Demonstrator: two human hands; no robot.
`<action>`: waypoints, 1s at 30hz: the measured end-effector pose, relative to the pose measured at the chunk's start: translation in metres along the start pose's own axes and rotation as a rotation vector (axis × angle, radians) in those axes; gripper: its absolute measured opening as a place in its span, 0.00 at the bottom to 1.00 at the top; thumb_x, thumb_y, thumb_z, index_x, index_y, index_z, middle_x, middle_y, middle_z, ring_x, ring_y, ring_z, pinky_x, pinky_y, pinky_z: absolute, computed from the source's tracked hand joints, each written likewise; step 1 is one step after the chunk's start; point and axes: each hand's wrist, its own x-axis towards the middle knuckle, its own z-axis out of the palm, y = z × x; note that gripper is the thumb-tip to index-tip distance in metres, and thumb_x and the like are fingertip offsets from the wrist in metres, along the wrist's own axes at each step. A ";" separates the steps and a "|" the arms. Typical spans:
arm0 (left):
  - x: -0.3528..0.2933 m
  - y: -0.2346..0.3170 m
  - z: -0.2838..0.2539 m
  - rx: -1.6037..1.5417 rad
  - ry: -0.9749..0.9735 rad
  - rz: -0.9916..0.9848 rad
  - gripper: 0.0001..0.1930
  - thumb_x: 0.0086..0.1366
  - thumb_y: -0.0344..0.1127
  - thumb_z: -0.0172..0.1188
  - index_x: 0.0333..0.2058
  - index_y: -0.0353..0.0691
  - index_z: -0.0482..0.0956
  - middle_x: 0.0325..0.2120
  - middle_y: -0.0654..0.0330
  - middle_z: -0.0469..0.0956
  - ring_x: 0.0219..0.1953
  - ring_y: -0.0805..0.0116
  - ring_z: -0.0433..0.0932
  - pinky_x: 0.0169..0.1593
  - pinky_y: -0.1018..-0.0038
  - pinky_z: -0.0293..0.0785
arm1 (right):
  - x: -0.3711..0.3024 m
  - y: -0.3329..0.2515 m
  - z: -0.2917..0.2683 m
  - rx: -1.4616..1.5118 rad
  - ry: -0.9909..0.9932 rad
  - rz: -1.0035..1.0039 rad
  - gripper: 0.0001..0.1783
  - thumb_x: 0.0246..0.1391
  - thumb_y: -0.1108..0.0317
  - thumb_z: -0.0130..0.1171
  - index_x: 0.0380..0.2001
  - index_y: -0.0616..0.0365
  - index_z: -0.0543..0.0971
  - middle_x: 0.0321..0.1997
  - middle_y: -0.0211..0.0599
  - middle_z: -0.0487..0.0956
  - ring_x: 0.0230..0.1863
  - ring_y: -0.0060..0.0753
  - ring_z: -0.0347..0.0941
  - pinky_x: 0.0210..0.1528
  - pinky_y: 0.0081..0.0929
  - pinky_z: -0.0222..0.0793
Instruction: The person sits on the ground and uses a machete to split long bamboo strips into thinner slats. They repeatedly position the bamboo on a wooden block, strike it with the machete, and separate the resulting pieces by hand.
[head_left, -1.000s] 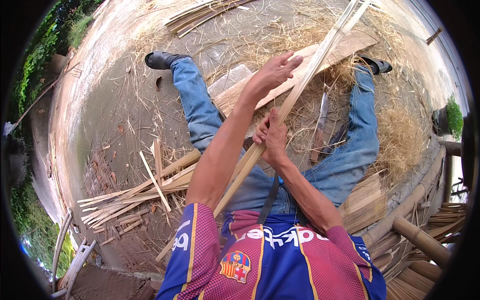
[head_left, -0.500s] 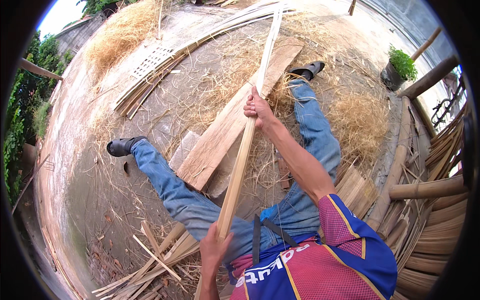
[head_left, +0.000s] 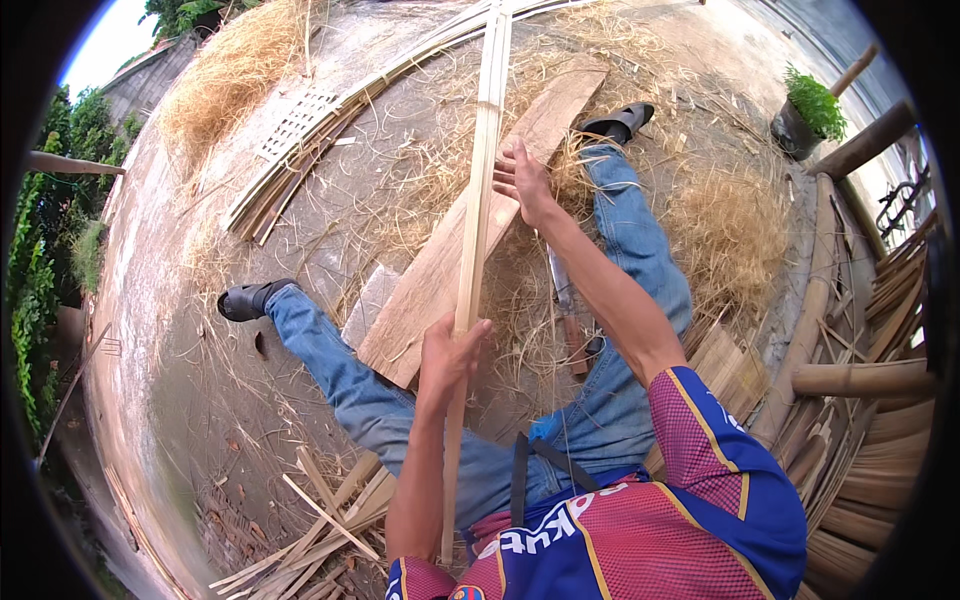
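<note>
A bundle of long, pale bamboo strips (head_left: 485,170) runs from the top of the view down between my legs. My left hand (head_left: 450,355) is closed around the strips near their lower part. Higher up, my right hand (head_left: 524,187) is open beside them, fingers apart and pointing toward the strips; whether the fingertips touch them I cannot tell. Under the strips lies a wide wooden plank (head_left: 425,300), slanting away to the right. A knife (head_left: 574,340) with a wooden handle rests on the ground between the plank and my right leg.
Curly shavings (head_left: 725,235) cover the ground around my feet. Loose strips (head_left: 330,520) lie in a pile at lower left. Long strips (head_left: 300,165) are stacked beyond the plank. At right are bamboo poles (head_left: 860,378) and a potted plant (head_left: 808,110).
My left hand has moved forward, farther up the view. My right hand has let go of the strips and spread its fingers. The strips' far end has swung left.
</note>
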 end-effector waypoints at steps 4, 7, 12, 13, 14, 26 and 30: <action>0.065 -0.043 -0.003 -0.033 0.017 -0.074 0.14 0.63 0.43 0.71 0.35 0.40 0.78 0.16 0.70 0.71 0.13 0.80 0.69 0.16 0.82 0.64 | -0.157 0.103 -0.010 -0.054 -0.065 0.238 0.29 0.72 0.44 0.40 0.53 0.62 0.70 0.47 0.46 0.77 0.47 0.37 0.78 0.48 0.34 0.79; 0.096 -0.078 -0.008 -0.091 0.011 -0.176 0.15 0.62 0.45 0.71 0.36 0.40 0.80 0.16 0.69 0.72 0.15 0.80 0.72 0.17 0.81 0.66 | -0.268 0.129 0.003 -0.068 -0.185 0.469 0.26 0.72 0.47 0.44 0.51 0.62 0.71 0.45 0.44 0.78 0.45 0.34 0.79 0.44 0.33 0.80; 0.077 -0.067 -0.016 -0.263 -0.057 -0.158 0.23 0.66 0.54 0.64 0.43 0.38 0.78 0.31 0.59 0.81 0.27 0.75 0.79 0.30 0.78 0.77 | -0.316 0.117 0.033 -0.288 -0.425 0.446 0.20 0.65 0.57 0.59 0.48 0.64 0.75 0.38 0.40 0.82 0.36 0.29 0.81 0.34 0.29 0.79; 0.067 -0.064 -0.021 -0.335 -0.060 -0.157 0.25 0.67 0.56 0.63 0.45 0.38 0.78 0.35 0.56 0.82 0.31 0.73 0.81 0.34 0.77 0.79 | -0.311 0.120 0.036 -0.341 -0.445 0.382 0.19 0.64 0.58 0.60 0.47 0.65 0.75 0.38 0.40 0.82 0.35 0.29 0.81 0.33 0.28 0.79; 0.052 -0.063 -0.040 -0.288 -0.115 -0.191 0.27 0.71 0.57 0.56 0.52 0.37 0.76 0.44 0.52 0.81 0.41 0.70 0.81 0.45 0.74 0.79 | -0.305 0.121 0.038 -0.287 -0.476 0.433 0.17 0.63 0.61 0.61 0.44 0.66 0.77 0.39 0.40 0.82 0.34 0.27 0.80 0.31 0.26 0.79; -0.275 -0.144 -0.113 -0.020 0.513 -0.426 0.19 0.73 0.47 0.57 0.51 0.37 0.80 0.31 0.64 0.80 0.32 0.77 0.77 0.37 0.79 0.74 | -0.272 0.111 0.046 -0.186 -0.438 0.545 0.17 0.58 0.61 0.68 0.34 0.63 0.73 0.33 0.46 0.84 0.29 0.27 0.82 0.26 0.21 0.80; -0.297 -0.171 -0.085 -0.451 0.397 -0.430 0.21 0.74 0.46 0.56 0.48 0.30 0.80 0.31 0.60 0.82 0.30 0.74 0.80 0.36 0.78 0.78 | -0.272 0.110 0.047 -0.225 -0.452 0.546 0.17 0.59 0.60 0.68 0.34 0.62 0.74 0.33 0.44 0.84 0.28 0.26 0.82 0.26 0.19 0.79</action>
